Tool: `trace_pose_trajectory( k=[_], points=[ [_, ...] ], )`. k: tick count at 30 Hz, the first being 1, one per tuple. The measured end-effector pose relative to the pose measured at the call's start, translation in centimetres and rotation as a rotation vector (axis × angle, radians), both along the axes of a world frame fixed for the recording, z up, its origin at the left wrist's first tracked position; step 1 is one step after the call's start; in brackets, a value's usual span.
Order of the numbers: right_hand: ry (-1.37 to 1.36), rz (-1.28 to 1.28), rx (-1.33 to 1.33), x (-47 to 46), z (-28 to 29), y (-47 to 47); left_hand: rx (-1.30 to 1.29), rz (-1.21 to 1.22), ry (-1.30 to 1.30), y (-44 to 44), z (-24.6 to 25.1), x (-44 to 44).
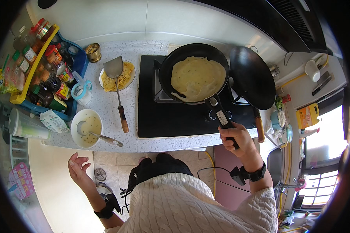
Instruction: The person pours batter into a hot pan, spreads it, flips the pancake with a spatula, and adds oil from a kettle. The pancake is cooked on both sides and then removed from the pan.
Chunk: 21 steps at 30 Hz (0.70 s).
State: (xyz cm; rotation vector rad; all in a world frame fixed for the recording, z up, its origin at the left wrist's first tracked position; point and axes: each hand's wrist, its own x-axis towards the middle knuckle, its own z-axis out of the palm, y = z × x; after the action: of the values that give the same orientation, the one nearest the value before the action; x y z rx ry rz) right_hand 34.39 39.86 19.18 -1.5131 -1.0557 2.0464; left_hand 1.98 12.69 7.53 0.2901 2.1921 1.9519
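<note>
My right hand (237, 139) grips the black handle of a frying pan (189, 52) over the left burner. Inside the pan spreads a thin pale-yellow pancake (198, 77) with green flecks and an uneven lower edge. My left hand (80, 170) hangs in front of the counter edge, fingers loosely curled and apart, holding nothing. Nearest to it is a white bowl (75, 123) of flecked batter with a metal ladle (105, 138) resting in it. A metal spatula (119, 100) lies across a plate of cooked pancakes (128, 77), its wooden handle on the counter.
A wok (250, 77) with a wooden handle sits on the right burner of the black gas hob (175, 119). At left stand a blue-and-yellow basket (54, 35) of sauce bottles, a lidded jar (83, 93) and a brass-coloured cup (93, 52). A range hood (268, 23) overhangs the hob.
</note>
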Motion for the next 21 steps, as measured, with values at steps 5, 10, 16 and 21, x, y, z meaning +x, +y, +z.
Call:
trace_pose_trajectory(
  k=[5,10,16,21],
  points=[
    [0.006,0.000,-0.011,0.0,0.0,0.0,-0.003,0.002,-0.003,0.0,0.1,0.0],
    [0.021,-0.001,-0.030,-0.2,-0.1,0.1,-0.003,0.007,-0.007,-0.1,0.0,0.0],
    [0.103,-0.020,-0.089,-0.7,-0.9,0.2,-0.001,0.030,0.000,0.1,0.0,0.1],
    [0.185,-0.027,-0.113,-1.6,-2.6,0.9,-0.024,0.038,0.023,0.2,0.3,0.0]
  ],
)
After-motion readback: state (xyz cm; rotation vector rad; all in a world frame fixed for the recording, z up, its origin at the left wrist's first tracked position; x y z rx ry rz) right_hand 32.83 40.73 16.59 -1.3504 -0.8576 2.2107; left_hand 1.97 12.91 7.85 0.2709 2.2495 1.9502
